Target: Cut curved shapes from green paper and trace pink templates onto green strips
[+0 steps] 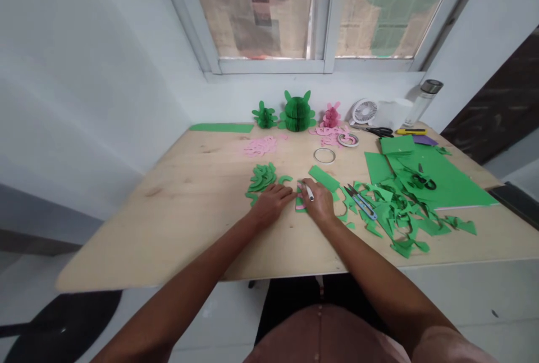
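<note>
My right hand [320, 201] is closed around a white pen [310, 193] over a small green paper piece [301, 209]. A bit of pink paper [300, 201] lies on that piece, partly covered by the hand. My left hand [273, 202] lies on the table with its fingers stretched out, their tips at the piece's left edge. A pile of green paper cut-outs [261, 176] sits just beyond my left hand, with a curved green strip [285, 179] beside it. Right of my right hand are blue-handled thread snips [362, 204] and a green paper strip [324, 178].
Green scraps [398, 214] and green sheets [450, 183] spread over the right side, with black scissors [423, 181] on them. Pink cut-outs [261, 146], tape rolls [324, 155], paper figures [297, 113], a small fan [364, 111], a yellow cutter [411, 132] and a bottle [422, 103] are farther back.
</note>
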Demonstrator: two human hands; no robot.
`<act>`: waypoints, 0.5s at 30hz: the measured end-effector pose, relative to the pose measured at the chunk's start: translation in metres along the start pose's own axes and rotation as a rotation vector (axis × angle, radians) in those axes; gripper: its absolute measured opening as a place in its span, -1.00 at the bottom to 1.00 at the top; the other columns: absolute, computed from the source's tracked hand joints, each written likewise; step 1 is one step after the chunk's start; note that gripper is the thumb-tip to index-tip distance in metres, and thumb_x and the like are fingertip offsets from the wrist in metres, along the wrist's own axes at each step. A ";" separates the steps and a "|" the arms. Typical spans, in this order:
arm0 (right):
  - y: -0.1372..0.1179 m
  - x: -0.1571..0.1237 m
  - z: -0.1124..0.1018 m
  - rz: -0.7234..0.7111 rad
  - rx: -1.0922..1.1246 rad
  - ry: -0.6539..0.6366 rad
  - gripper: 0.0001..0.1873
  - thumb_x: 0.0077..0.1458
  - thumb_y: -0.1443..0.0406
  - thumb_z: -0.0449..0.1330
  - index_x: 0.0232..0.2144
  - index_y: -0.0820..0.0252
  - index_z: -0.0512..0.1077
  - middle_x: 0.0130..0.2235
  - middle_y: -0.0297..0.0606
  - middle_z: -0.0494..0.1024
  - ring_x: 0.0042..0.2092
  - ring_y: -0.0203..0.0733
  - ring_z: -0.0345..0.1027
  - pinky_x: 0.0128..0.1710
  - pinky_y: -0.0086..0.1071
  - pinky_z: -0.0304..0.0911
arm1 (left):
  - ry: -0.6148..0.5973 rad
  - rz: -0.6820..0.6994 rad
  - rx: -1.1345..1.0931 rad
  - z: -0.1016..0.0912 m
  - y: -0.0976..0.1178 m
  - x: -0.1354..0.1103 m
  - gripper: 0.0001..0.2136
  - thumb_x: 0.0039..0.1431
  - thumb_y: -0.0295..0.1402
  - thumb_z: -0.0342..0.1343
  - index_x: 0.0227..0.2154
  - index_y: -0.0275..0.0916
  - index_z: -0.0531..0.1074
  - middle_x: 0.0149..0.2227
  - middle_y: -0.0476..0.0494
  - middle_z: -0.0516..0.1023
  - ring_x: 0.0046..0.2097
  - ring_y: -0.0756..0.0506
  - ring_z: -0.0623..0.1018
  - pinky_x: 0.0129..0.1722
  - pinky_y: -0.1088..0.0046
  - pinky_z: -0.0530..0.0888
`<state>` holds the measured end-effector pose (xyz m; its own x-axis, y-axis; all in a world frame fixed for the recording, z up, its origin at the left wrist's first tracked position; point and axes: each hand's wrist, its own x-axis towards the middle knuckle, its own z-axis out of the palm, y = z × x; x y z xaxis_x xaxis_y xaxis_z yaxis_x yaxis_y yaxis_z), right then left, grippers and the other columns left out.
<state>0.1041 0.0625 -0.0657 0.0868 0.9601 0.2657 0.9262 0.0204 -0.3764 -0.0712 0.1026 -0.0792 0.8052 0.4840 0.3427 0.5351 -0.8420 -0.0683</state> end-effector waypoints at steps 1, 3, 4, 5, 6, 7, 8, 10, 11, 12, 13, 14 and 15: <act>0.000 0.000 0.000 -0.002 0.002 0.003 -0.66 0.30 0.22 -0.05 -0.04 0.14 0.45 -0.30 -0.15 0.57 -0.27 -0.14 0.42 -0.32 -0.42 0.18 | -0.002 0.003 0.003 0.001 -0.001 0.000 -0.70 0.22 -0.51 -0.03 -0.04 -0.19 0.45 -0.08 -0.18 0.53 -0.05 -0.15 0.46 -0.03 0.24 0.37; 0.000 0.000 -0.001 -0.006 0.006 0.010 -0.66 0.30 0.23 -0.05 -0.05 0.14 0.46 -0.31 -0.15 0.57 -0.28 -0.14 0.42 -0.33 -0.43 0.19 | -0.008 0.007 0.005 0.002 -0.002 0.000 -0.70 0.23 -0.51 -0.04 -0.04 -0.18 0.45 -0.07 -0.19 0.52 -0.05 -0.15 0.46 -0.03 0.23 0.37; -0.001 0.000 -0.001 -0.008 0.008 0.014 -0.67 0.29 0.23 -0.05 -0.06 0.14 0.46 -0.31 -0.16 0.57 -0.28 -0.14 0.42 -0.33 -0.43 0.19 | -0.011 0.008 0.005 0.002 -0.002 0.000 -0.69 0.23 -0.52 -0.04 -0.04 -0.17 0.45 -0.07 -0.19 0.52 -0.04 -0.15 0.46 -0.03 0.24 0.36; -0.001 0.000 -0.001 -0.010 0.010 0.018 -0.67 0.29 0.23 -0.05 -0.07 0.14 0.46 -0.31 -0.15 0.57 -0.28 -0.14 0.42 -0.33 -0.42 0.20 | -0.013 0.008 0.004 0.002 -0.003 0.000 -0.69 0.23 -0.52 -0.05 -0.03 -0.17 0.45 -0.07 -0.19 0.52 -0.04 -0.15 0.45 -0.03 0.24 0.36; -0.001 0.000 -0.001 -0.013 0.012 0.021 -0.67 0.29 0.23 -0.04 -0.07 0.14 0.47 -0.31 -0.15 0.57 -0.28 -0.14 0.42 -0.33 -0.42 0.20 | -0.015 0.008 0.003 0.003 -0.003 0.000 -0.69 0.23 -0.51 -0.05 -0.03 -0.16 0.45 -0.06 -0.18 0.51 -0.04 -0.14 0.45 -0.03 0.25 0.36; -0.001 0.001 -0.001 -0.015 0.014 0.025 -0.67 0.29 0.23 -0.04 -0.07 0.15 0.47 -0.31 -0.15 0.57 -0.28 -0.13 0.43 -0.33 -0.42 0.20 | -0.016 0.008 0.001 0.002 -0.003 0.000 -0.69 0.24 -0.51 -0.05 -0.03 -0.16 0.45 -0.06 -0.18 0.51 -0.04 -0.14 0.45 -0.04 0.25 0.35; -0.001 0.001 -0.001 -0.016 0.016 0.028 -0.68 0.29 0.24 -0.04 -0.08 0.15 0.47 -0.31 -0.15 0.57 -0.28 -0.13 0.43 -0.33 -0.42 0.21 | -0.017 0.007 -0.003 0.002 -0.003 0.000 -0.69 0.24 -0.50 -0.06 -0.04 -0.16 0.46 -0.06 -0.17 0.51 -0.04 -0.15 0.45 -0.04 0.26 0.35; -0.001 0.001 0.000 -0.019 0.019 0.032 -0.68 0.28 0.24 -0.04 -0.08 0.16 0.47 -0.31 -0.15 0.58 -0.29 -0.13 0.43 -0.33 -0.42 0.21 | -0.025 0.002 -0.018 0.000 -0.003 0.001 -0.70 0.25 -0.50 -0.06 -0.04 -0.16 0.46 -0.06 -0.17 0.51 -0.04 -0.15 0.44 -0.05 0.27 0.34; -0.001 0.001 0.000 -0.022 0.021 0.033 -0.68 0.28 0.24 -0.03 -0.09 0.16 0.47 -0.31 -0.15 0.58 -0.29 -0.14 0.43 -0.33 -0.42 0.22 | -0.031 -0.005 -0.030 -0.002 -0.003 0.002 -0.69 0.25 -0.50 -0.06 -0.04 -0.16 0.46 -0.06 -0.17 0.51 -0.04 -0.15 0.44 -0.06 0.27 0.34; -0.001 0.001 0.000 -0.024 0.026 0.035 -0.68 0.29 0.24 -0.03 -0.09 0.16 0.47 -0.31 -0.16 0.58 -0.28 -0.14 0.43 -0.33 -0.42 0.22 | -0.039 -0.016 -0.044 -0.004 -0.003 0.003 -0.69 0.24 -0.51 -0.06 -0.05 -0.15 0.47 -0.07 -0.17 0.51 -0.04 -0.15 0.44 -0.07 0.28 0.34; 0.000 0.001 0.000 -0.029 0.034 0.038 -0.69 0.29 0.24 -0.03 -0.10 0.17 0.47 -0.31 -0.16 0.58 -0.27 -0.14 0.43 -0.32 -0.42 0.22 | -0.049 -0.028 -0.058 -0.006 -0.003 0.004 -0.68 0.24 -0.51 -0.07 -0.06 -0.15 0.48 -0.08 -0.17 0.51 -0.06 -0.15 0.44 -0.08 0.28 0.33; 0.000 0.001 0.000 -0.034 0.044 0.043 -0.69 0.28 0.24 -0.03 -0.10 0.17 0.47 -0.31 -0.17 0.58 -0.27 -0.14 0.43 -0.31 -0.42 0.22 | -0.059 -0.040 -0.071 -0.007 -0.003 0.006 -0.68 0.23 -0.52 -0.07 -0.06 -0.14 0.48 -0.09 -0.17 0.51 -0.07 -0.15 0.44 -0.09 0.29 0.33; 0.000 0.001 0.000 -0.039 0.054 0.047 -0.69 0.28 0.25 -0.03 -0.11 0.17 0.47 -0.32 -0.17 0.58 -0.26 -0.15 0.43 -0.31 -0.42 0.22 | -0.070 -0.049 -0.085 -0.009 -0.004 0.008 -0.68 0.23 -0.52 -0.07 -0.08 -0.14 0.49 -0.11 -0.16 0.51 -0.09 -0.14 0.44 -0.10 0.29 0.33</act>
<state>0.1041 0.0636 -0.0658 0.0697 0.9442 0.3220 0.9080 0.0736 -0.4124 -0.0692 0.1074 -0.0681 0.7962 0.5377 0.2775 0.5529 -0.8328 0.0274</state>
